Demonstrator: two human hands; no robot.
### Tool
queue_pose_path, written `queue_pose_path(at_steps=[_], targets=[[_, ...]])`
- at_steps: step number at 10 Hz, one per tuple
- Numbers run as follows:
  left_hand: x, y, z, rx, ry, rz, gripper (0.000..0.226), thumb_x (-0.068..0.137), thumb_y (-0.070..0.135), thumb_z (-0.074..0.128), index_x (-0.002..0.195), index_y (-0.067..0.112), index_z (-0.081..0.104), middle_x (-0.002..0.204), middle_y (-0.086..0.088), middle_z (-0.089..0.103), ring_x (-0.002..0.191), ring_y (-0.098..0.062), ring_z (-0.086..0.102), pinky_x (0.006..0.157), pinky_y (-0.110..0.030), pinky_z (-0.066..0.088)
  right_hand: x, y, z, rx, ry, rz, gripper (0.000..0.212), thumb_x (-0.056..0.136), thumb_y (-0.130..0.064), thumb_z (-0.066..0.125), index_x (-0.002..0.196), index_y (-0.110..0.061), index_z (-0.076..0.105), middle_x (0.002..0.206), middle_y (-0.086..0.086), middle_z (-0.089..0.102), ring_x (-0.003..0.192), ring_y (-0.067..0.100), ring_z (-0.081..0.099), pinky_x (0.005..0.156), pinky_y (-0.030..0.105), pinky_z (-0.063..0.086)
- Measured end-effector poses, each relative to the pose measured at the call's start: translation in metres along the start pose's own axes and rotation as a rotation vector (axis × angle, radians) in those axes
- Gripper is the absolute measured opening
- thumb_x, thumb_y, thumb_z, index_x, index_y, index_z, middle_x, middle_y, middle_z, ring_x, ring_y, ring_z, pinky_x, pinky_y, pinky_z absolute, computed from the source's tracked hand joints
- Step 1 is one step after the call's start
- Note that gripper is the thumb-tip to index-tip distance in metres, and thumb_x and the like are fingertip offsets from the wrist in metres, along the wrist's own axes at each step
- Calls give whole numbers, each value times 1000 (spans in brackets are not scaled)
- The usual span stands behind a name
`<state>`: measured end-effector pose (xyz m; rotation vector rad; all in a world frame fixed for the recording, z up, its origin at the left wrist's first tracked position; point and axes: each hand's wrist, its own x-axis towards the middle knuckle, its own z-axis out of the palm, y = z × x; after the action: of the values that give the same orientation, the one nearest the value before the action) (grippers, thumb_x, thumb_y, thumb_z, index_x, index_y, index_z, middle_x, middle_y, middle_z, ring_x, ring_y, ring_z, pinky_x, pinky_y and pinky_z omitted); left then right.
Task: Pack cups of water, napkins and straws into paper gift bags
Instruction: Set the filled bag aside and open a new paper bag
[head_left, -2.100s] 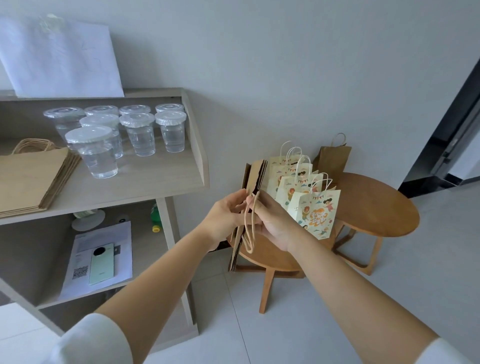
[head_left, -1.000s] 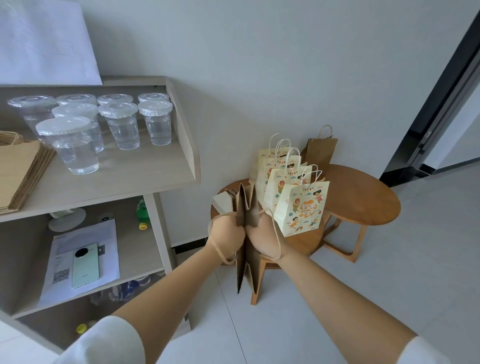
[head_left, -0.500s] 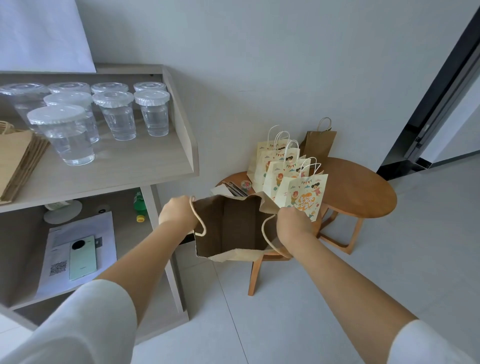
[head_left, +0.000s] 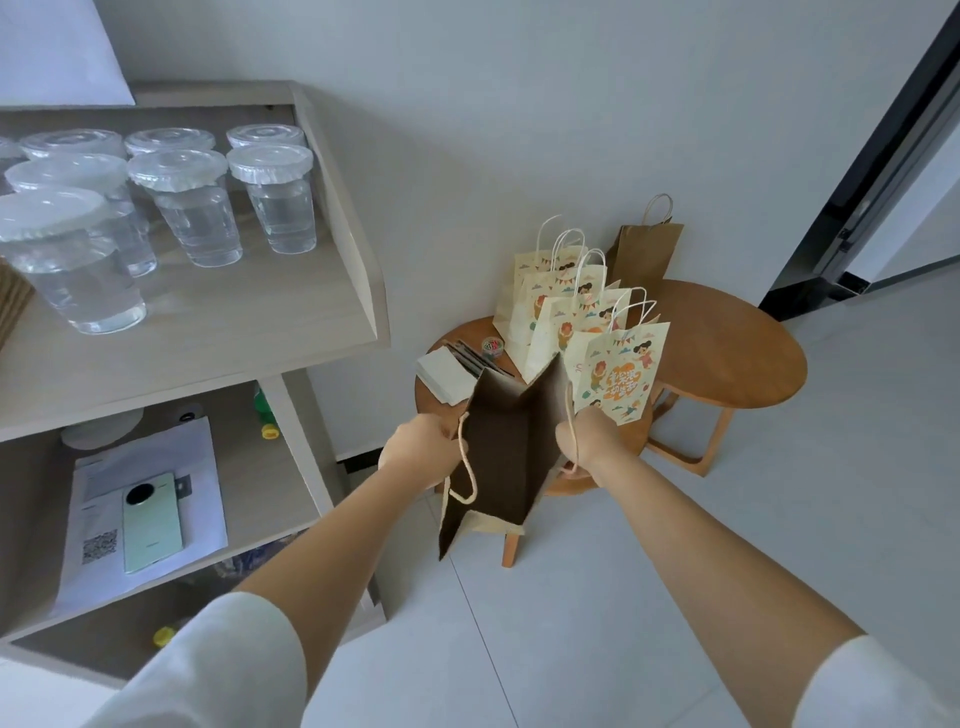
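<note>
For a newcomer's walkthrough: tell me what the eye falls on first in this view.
First, the brown paper bag, held open in mid-air at the centre, with the left hand and right hand gripping its two sides. Next, the lidded cups of water clustered on the top shelf at upper left. Then the printed gift bags standing in a row on the round wooden table behind the open bag.

It looked like a plain room in a home or small office: a pale wooden shelf unit (head_left: 234, 332) at nine o'clock held lidded cups of water (head_left: 280, 208), and low round side tables (head_left: 727, 353) at one o'clock carried printed gift bags (head_left: 618, 379) above a pale tiled floor (head_left: 727, 545)
</note>
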<state>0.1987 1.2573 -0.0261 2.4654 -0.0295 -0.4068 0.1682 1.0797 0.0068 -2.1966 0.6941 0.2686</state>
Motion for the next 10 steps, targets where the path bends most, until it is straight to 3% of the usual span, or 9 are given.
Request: queue_pose_path(at_steps=[1, 2, 3, 5, 6, 7, 8, 9, 10], targets=[[20, 5, 10, -12, -137, 22, 15, 92, 23, 57, 96, 9, 62, 83, -1, 60, 71, -11, 54, 57, -15, 39, 33, 7, -4, 83, -47, 82, 27, 95, -4, 43, 120, 3, 48, 95, 14, 47, 60, 20, 46, 42, 24, 47], [53, 15, 19, -51, -172, -86, 15, 91, 11, 57, 104, 6, 62, 79, -1, 51, 69, -14, 50, 60, -19, 43, 83, 16, -7, -33, -69, 44, 27, 95, -10, 44, 118, 2, 51, 95, 13, 50, 62, 18, 47, 42, 21, 43], [96, 29, 32, -121, -144, -179, 22, 88, 4, 57, 109, -3, 62, 76, -8, 59, 63, -18, 58, 58, -25, 52, 139, 24, -6, -179, -62, -30, 27, 94, -17, 46, 110, 2, 55, 90, 12, 52, 77, 24, 51, 63, 27, 44], [168, 63, 47, -109, -106, -307, 15, 88, 7, 53, 76, 3, 61, 59, -2, 55, 53, -14, 55, 59, -29, 52, 226, 13, -11, -291, -169, -90, 11, 95, -18, 45, 94, -8, 50, 68, 2, 41, 76, 23, 49, 58, 26, 35], [193, 70, 51, -86, -93, -349, 28, 90, 8, 53, 62, 12, 49, 61, -2, 55, 61, -19, 59, 73, -36, 56, 253, 7, -13, -308, -201, -73, 13, 94, -17, 46, 91, -6, 52, 66, 3, 42, 73, 24, 49, 64, 29, 37], [206, 74, 54, -68, -79, -386, 25, 94, 15, 49, 69, 12, 49, 69, -4, 57, 72, -23, 63, 78, -37, 56, 276, 4, -10, -264, -216, -41, 21, 95, -21, 47, 99, -2, 57, 67, 3, 44, 68, 21, 49, 65, 29, 40], [214, 73, 61, 19, -79, -333, 31, 99, 30, 42, 76, 11, 52, 70, -2, 55, 66, -18, 60, 59, -24, 49, 281, 2, -8, -142, -238, -23, 30, 95, -27, 50, 107, 0, 59, 81, 6, 53, 78, 22, 52, 73, 31, 46], [213, 75, 59, 25, -95, -295, 36, 99, 33, 41, 90, 5, 60, 76, -4, 55, 79, -27, 64, 70, -32, 53, 281, -7, -13, 12, -243, 40, 26, 94, -32, 52, 95, -7, 57, 79, 5, 55, 72, 19, 53, 62, 26, 44], [208, 72, 55, 2, -102, -263, 35, 100, 31, 40, 112, 6, 61, 93, -9, 62, 98, -30, 65, 84, -38, 53, 270, -12, -19, 199, -214, 85, 20, 90, -25, 53, 86, -7, 60, 77, 11, 56, 73, 24, 57, 64, 32, 48]])
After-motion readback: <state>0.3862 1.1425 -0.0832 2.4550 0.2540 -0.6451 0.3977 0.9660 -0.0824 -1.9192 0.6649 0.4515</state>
